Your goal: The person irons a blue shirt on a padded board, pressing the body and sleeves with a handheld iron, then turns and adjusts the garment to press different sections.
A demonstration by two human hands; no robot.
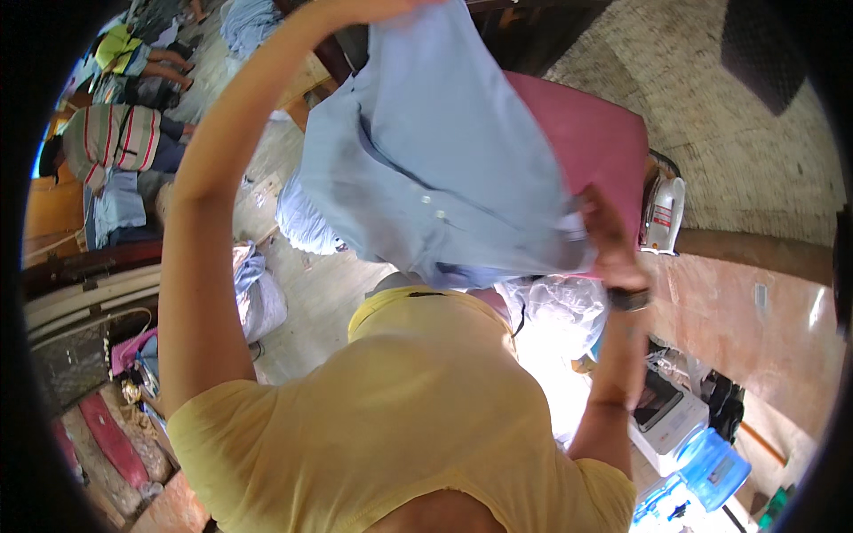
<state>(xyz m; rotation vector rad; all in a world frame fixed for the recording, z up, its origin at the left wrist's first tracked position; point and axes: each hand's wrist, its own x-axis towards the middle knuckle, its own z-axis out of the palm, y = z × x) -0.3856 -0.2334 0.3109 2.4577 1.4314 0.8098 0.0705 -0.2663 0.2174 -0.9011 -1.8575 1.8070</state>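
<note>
A light blue button-up shirt (444,142) is stretched out in front of me, with small white buttons along its placket and a dark line along a fold. At the top edge of the view my left hand (386,7) is closed on the upper part of the shirt; its fingers are partly cut off. Lower down on the right, my right hand (609,240) grips the shirt's other end, blurred by motion. Behind the shirt lies a padded red ironing surface (595,133). A white iron (663,213) stands at its right edge, close to my right hand.
Pale cloth (306,218) is heaped below the shirt on the left, near a white bundle (262,306). Clear plastic (560,311) lies by my waist. A blue water bottle (711,471) is at lower right. Two people (111,142) (133,53) are at far left.
</note>
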